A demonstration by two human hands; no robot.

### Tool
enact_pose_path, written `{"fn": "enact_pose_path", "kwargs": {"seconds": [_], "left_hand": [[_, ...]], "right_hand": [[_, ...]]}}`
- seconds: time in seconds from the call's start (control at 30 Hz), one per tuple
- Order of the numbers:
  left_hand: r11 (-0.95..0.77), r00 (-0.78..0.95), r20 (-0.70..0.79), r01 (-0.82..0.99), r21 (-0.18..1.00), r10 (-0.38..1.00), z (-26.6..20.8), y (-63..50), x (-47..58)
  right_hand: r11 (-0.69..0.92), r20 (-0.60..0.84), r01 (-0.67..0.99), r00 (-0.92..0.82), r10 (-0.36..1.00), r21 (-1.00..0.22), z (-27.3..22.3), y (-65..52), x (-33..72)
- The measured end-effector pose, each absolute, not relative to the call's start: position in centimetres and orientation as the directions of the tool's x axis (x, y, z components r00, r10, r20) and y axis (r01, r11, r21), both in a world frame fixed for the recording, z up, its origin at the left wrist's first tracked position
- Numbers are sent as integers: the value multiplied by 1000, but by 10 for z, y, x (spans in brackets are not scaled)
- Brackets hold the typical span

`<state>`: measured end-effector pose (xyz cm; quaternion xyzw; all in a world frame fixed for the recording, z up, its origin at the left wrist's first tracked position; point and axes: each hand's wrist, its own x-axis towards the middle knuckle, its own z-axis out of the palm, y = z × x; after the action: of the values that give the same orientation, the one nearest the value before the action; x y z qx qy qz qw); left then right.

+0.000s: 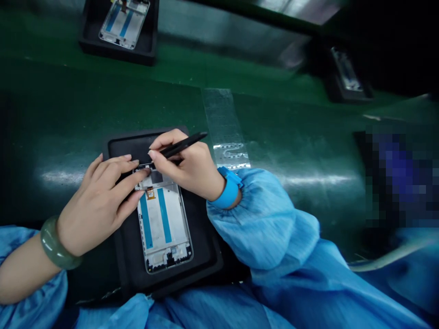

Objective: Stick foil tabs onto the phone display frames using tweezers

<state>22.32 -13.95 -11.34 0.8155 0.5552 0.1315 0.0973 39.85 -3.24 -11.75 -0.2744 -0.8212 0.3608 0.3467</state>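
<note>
A phone frame (174, 205) with a silver inner face and two blue strips lies in a black tray (202, 237). My left hand (99, 196), fingers stretched out and apart, rests its fingertips on the frame's upper left part and top edge. Pinched in my right hand (188, 164) is a black pen-shaped tool (183, 144). Its thin tip points down and left to the frame's top edge, close to my left fingertips. Whether the tip touches the frame I cannot tell. A small orange flex connector (150, 193) shows just below my left fingers.
Another black tray (120, 54) with a similar phone frame (125, 25) stands at the back left. A third tray (353, 95) with a frame (346, 68) is at the far right. Clear tape (222, 114) lies on the green bench (288, 137). A pale cable (391, 260) runs at the right.
</note>
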Motion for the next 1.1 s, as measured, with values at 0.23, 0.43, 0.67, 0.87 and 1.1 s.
{"fn": "enact_pose_path", "kwargs": {"seconds": [0.23,0.43,0.67,0.87,1.1], "left_hand": [[-362,349,98,879,311,932,-114,-140,223],[-358,345,96,880,312,934,-113,-139,223],[-371,354,111,876,308,929,-113,-140,223],[-370,356,103,877,305,929,-114,-140,222],[-362,347,103,881,306,932,-114,-140,222]], "right_hand": [[674,402,260,-636,658,-691,-118,-35,397],[545,363,196,-559,745,-815,-116,-30,401],[680,409,253,-638,652,-688,-117,-36,398],[640,396,234,-618,679,-732,-118,-34,398],[588,371,120,-671,642,-800,-118,-26,399]]}}
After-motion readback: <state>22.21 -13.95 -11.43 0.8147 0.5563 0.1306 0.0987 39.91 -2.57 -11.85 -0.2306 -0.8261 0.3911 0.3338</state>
